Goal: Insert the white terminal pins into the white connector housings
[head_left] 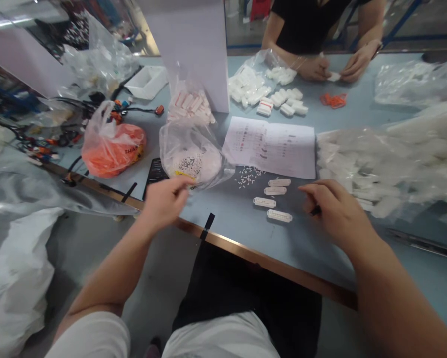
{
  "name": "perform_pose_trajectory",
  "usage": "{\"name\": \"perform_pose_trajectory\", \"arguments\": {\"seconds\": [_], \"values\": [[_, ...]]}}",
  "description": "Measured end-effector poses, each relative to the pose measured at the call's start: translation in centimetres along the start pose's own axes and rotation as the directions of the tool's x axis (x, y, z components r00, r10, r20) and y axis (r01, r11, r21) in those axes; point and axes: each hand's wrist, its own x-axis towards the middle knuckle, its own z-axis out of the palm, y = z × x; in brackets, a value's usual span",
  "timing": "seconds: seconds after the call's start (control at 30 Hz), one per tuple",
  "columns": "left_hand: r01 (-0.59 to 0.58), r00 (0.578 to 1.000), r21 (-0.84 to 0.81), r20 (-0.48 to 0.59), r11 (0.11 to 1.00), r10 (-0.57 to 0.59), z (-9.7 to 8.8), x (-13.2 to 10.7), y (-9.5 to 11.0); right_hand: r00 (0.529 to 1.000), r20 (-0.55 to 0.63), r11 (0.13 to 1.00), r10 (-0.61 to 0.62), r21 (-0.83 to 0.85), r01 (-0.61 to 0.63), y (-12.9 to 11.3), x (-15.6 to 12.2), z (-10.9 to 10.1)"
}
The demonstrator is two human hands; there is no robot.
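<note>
White connector housings (274, 191) — 4, beside right fingers (309, 189); left fingers (182, 183) at bag (193, 159)

Your left hand (164, 203) is blurred, so you cannot tell whether its fingertips (184, 183) touch the clear plastic bag (193, 154) or hold anything. The dark specks (189, 166) inside that bag are too hazy to identify through the film. In your right hand (338, 211), the fingers mostly hide a thin dark object (314, 211). The rows on the white printed sheet (270, 147) are too small to read, and the tiny white pieces (248, 177) beside it are too small to make out. The bulging clear bag of white parts (391, 164) runs off the picture's right edge.
</note>
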Motion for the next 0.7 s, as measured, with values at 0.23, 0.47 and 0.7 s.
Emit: {"name": "perform_pose_trajectory", "arguments": {"seconds": [0.23, 0.47, 0.7], "values": [[-0.394, 0.819, -0.365, 0.276, 0.844, 0.502, 3.0, 0.3, 10.0, 0.993, -0.031, 0.993, 0.117, -0.025, -0.118, 0.4, 0.3, 0.2], [-0.449, 0.78, -0.362, 0.288, 0.817, 0.556, 4.3, 2.5, 14.3, 0.988, -0.002, 0.985, 0.156, -0.069, -0.156, 0.6, 0.5, -0.1], [-0.471, 0.811, -0.399, 0.153, 0.786, 0.564, 5.4, 5.3, 16.7, 0.981, -0.079, 0.984, 0.177, 0.011, -0.177, 0.7, 0.7, -0.7]]}}
